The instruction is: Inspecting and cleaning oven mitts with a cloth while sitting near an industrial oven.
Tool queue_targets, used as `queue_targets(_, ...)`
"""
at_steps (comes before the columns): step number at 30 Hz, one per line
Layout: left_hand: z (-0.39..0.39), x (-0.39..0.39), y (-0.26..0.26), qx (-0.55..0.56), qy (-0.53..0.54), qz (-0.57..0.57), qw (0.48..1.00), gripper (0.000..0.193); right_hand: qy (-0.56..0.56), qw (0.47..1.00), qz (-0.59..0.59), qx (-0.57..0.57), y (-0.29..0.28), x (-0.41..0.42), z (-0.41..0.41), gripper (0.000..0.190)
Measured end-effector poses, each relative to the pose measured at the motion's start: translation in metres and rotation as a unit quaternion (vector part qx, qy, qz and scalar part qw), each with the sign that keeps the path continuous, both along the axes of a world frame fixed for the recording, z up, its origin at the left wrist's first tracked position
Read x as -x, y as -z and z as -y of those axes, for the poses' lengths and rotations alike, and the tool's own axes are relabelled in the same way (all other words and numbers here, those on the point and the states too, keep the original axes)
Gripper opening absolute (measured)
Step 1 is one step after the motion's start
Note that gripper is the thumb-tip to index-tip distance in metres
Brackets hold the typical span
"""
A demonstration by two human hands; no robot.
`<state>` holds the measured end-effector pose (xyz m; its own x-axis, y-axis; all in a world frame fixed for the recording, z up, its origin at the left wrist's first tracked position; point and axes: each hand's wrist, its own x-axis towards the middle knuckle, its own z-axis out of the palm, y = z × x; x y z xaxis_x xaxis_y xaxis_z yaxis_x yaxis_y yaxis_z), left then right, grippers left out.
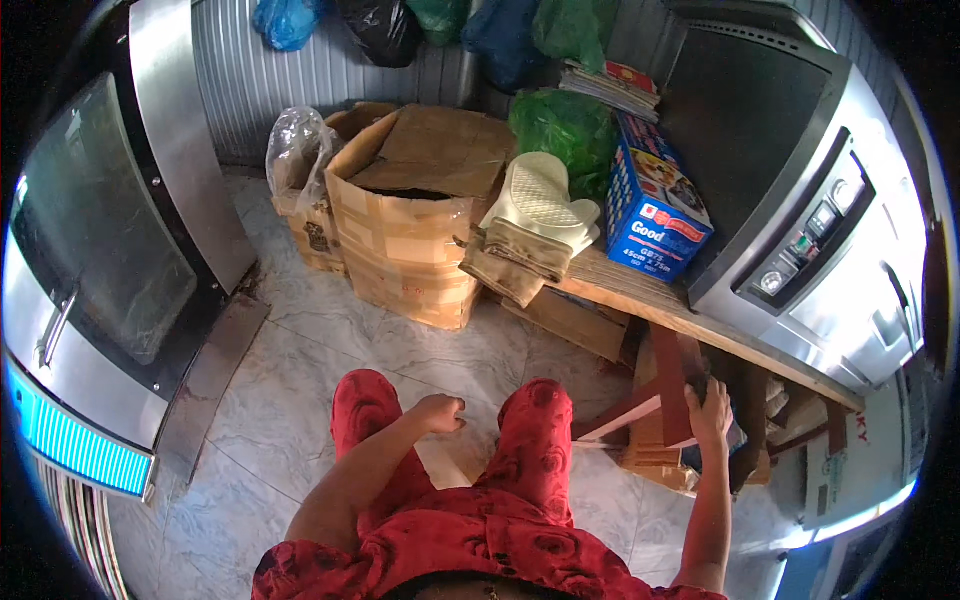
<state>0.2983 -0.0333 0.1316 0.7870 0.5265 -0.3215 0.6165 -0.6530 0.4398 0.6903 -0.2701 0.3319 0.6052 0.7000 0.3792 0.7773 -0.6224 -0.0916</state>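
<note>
My left hand (442,415) hangs above the gap between my knees, fingers curled, with nothing visible in it. At the right, my right hand (710,411) reaches to the underside of a wooden shelf, beside a red-brown wooden leg (673,382); its fingertips are near a dark thing, and I cannot tell whether it grips anything. Below the shelf top is a cardboard carton (660,450) with things in it. On the shelf lie cream oven mitts (538,191), folded brown cloth gloves (517,259) and a blue printed box (656,210).
A large taped cardboard box (405,247) stands ahead, with a smaller carton (319,232) at its left. A steel oven (112,225) is at the left; another steel appliance (802,195) sits on the shelf. Plastic bags (502,37) hang from the corrugated wall.
</note>
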Motion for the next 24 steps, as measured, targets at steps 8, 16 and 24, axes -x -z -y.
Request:
queue_targets(8, 0.01, -0.062, -0.162, 0.029, 0.024, 0.354, 0.934, 0.028, 0.003, 0.999, -0.018, 0.042, -0.002, -0.023, -0.06, 0.051)
queue_targets(16, -0.068, -0.168, -0.245, -0.421, 0.015, 0.314, 0.851, 0.059, 0.018, 0.998, -0.019, 0.057, -0.001, -0.032, -0.081, 0.066)
queue_targets(24, -0.101, -0.202, -0.257, -0.213, -0.018, 0.071, 0.974, 0.089, 0.007, 1.0, 0.005, 0.0, 0.004, -0.033, -0.073, 0.061)
